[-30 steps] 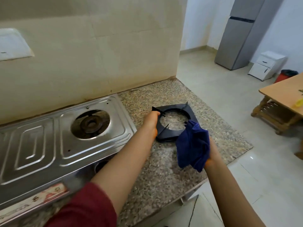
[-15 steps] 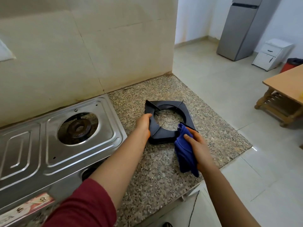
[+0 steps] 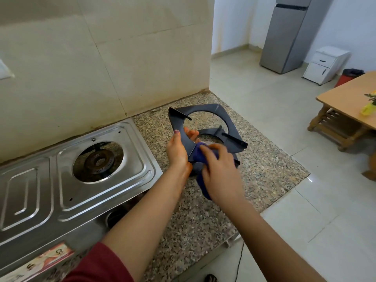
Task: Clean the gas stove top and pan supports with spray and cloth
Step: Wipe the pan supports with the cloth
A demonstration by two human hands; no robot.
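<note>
Head view: gripping the tilted pan support (image 3: pixel 203 109) with left hand (image 3: pixel 177 153), pressing blue cloth (image 3: pixel 200 158) onto its near corner with curled right hand (image 3: pixel 219 176), stove (image 3: pixel 105 192) left of hands. Brace firmly, rub along each prong.

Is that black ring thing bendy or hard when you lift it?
Probably hard: the pan support holds its flat shape though the left hand grips just one edge. Likely fairly light, since one hand tilts it up. Its thin prongs might snag the blue cloth.
</note>
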